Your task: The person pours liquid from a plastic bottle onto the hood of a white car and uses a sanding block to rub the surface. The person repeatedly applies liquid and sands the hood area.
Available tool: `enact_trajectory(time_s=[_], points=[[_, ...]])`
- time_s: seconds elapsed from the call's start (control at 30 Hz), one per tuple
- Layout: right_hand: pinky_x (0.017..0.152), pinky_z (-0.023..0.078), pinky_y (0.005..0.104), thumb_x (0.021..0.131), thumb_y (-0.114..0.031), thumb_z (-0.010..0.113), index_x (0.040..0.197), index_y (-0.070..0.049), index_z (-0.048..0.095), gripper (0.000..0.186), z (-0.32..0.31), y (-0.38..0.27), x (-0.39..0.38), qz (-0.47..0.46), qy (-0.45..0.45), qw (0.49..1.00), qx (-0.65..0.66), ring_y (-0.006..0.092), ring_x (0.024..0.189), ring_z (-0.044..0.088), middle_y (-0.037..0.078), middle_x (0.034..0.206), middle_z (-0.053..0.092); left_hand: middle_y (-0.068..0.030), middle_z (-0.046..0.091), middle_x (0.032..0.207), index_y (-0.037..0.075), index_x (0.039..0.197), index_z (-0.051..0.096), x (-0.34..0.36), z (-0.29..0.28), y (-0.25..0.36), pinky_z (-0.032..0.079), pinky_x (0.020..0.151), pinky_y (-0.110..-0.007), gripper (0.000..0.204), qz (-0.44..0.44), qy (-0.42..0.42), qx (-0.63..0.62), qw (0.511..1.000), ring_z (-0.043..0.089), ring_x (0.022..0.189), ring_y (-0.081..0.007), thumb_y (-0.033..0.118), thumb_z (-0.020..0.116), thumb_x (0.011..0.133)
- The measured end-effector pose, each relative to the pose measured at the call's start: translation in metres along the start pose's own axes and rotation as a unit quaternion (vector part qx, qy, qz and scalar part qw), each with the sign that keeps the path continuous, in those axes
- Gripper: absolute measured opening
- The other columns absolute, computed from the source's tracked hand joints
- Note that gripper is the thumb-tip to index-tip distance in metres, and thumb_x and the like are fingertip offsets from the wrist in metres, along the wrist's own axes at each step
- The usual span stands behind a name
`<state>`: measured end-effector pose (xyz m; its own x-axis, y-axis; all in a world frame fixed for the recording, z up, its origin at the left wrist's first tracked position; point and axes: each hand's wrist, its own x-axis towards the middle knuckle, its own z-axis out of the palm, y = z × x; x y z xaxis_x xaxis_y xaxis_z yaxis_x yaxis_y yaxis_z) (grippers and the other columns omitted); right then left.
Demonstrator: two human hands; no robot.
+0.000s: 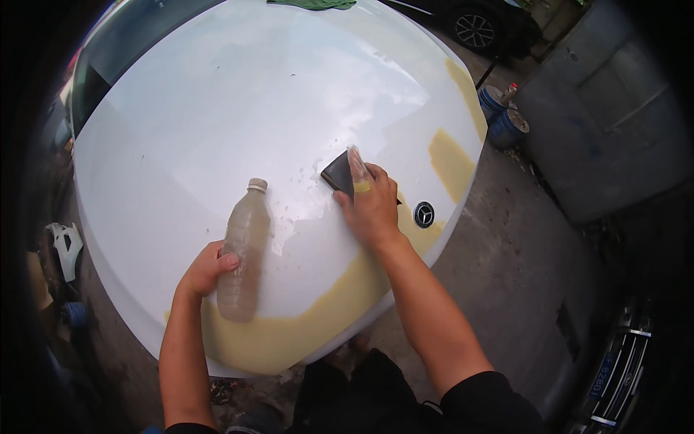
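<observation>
My left hand (208, 269) is wrapped round a clear plastic bottle (248, 249) of cloudy, greyish liquid, tilted over a white car hood (188, 152). The bottle's white neck end points away from me. My right hand (374, 208) presses a dark grey sanding block (337, 172) onto the hood, right of the bottle. One finger of that hand is covered in clear plastic, with a yellow band round it. Water drops lie on the paint between the two hands. A yellowish bare patch (311, 307) runs along the hood's near edge.
A round badge (424, 214) sits on the hood's front edge, near another yellowish patch (452, 165). Green cloth (311, 3) lies at the far edge. Blue buckets (508, 128) stand beyond the hood on the right. A car grille (622, 376) is at lower right.
</observation>
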<state>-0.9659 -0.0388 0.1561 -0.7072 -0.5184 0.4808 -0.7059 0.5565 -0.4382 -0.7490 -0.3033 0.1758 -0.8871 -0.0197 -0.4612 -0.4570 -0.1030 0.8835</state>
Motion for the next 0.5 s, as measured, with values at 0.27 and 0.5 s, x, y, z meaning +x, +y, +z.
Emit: enact_trajectory(time_s=[0.27,0.5], points=[[0.100,0.038,0.0470,0.072,-0.012,0.083,0.144,-0.008,0.047,0.080,-0.014,-0.017,-0.106,-0.077,-0.021,0.997,0.012,0.0346,0.124,0.052,0.011,0.139,0.058,-0.0074,0.068,0.104,-0.004,0.118,0.063,-0.008,-0.002,-0.001,0.050,0.088,-0.033,0.082,0.007,0.006,0.014,1.000,0.063,0.096,-0.0167,0.063,0.077,0.073],[0.097,0.040,0.0498,0.077,-0.014,0.078,0.145,-0.006,0.044,0.076,-0.004,-0.002,-0.036,-0.065,-0.003,0.998,0.021,0.0376,0.119,0.052,0.012,0.132,0.060,-0.0077,0.068,0.106,-0.003,0.119,0.063,-0.004,0.004,0.004,0.050,0.088,-0.033,0.084,0.000,0.009,0.011,1.000,0.063,0.097,-0.0173,0.065,0.077,0.072]])
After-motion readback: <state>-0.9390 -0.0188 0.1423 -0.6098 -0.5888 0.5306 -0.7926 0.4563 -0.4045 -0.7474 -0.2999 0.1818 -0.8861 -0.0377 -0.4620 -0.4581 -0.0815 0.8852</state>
